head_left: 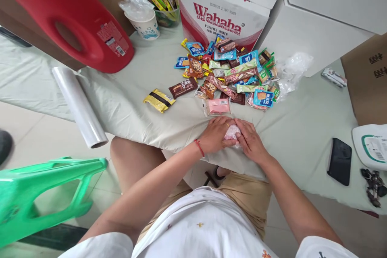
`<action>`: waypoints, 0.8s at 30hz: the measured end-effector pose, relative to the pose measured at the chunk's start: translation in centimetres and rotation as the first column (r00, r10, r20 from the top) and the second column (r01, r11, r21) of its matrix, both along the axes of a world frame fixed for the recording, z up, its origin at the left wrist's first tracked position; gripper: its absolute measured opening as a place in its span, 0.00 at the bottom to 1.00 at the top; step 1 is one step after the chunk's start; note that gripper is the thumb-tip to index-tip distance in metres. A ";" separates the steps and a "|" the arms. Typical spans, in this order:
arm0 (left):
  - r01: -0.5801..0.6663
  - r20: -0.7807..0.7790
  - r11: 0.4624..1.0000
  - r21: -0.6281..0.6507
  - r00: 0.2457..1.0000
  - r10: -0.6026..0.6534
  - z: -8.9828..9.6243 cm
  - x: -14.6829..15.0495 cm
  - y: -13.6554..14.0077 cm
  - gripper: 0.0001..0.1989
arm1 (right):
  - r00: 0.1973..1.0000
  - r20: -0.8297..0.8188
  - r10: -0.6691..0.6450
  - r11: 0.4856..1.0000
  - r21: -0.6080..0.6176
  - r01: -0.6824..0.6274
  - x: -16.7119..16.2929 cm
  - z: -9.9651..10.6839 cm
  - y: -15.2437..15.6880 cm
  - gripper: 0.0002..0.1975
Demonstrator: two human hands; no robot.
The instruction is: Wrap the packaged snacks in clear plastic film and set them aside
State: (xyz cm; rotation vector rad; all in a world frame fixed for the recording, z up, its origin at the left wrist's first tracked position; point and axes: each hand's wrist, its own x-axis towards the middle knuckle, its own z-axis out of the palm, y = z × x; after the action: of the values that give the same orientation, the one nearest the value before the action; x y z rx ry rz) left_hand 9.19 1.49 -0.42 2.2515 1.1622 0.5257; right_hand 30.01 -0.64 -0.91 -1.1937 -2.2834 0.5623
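At the table's front edge, my left hand (216, 134) and my right hand (251, 140) close in from both sides around a small pink bundle in clear plastic (232, 132). Fingers of both hands press on it and cover most of its edges, so its exact kind is hidden. Just beyond my fingertips lies a pink wrapped snack (218, 106) in a clear-edged packet. Behind that spreads a heap of wrapped snacks (229, 72) in blue, brown, green and red. A yellow packet (159, 100) and a brown packet (183, 87) lie to its left.
A roll of clear film (80, 107) overhangs the table's left side, near a red jug (69, 20). Behind stand a paper cup (145, 26) and a Wahaha carton (222, 16). At right are crumpled plastic (292, 74), a phone (340, 161) and keys (374, 187). A green stool (45, 193) stands left.
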 end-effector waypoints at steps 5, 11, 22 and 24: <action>0.023 -0.028 1.000 -0.016 0.999 -0.023 0.2 0.1 -0.3 0.40 | 0.995 -0.095 -0.023 0.991 -0.130 0.011 0.6 1.2 -0.4 0.26; -0.005 -0.062 1.000 -0.006 0.998 0.005 0.5 0.5 -0.9 0.37 | 0.997 -0.073 -0.027 0.999 0.018 0.028 0.6 2.3 -0.3 0.22; 0.076 0.107 0.994 -0.083 0.992 -0.067 0.5 -0.8 0.3 0.23 | 0.987 -0.127 0.099 0.994 0.065 -0.091 1.3 1.0 -1.5 0.19; 0.032 0.052 0.999 -0.004 0.998 -0.032 0.6 -0.3 -0.3 0.23 | 0.991 -0.086 0.107 0.990 0.103 -0.098 1.7 0.7 -2.2 0.24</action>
State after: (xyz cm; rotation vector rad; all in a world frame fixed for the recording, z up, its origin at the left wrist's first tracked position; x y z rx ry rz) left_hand 8.90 1.16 0.20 2.2355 1.0986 0.5647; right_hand 31.68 -2.82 -0.25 -0.9884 -2.2769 0.5246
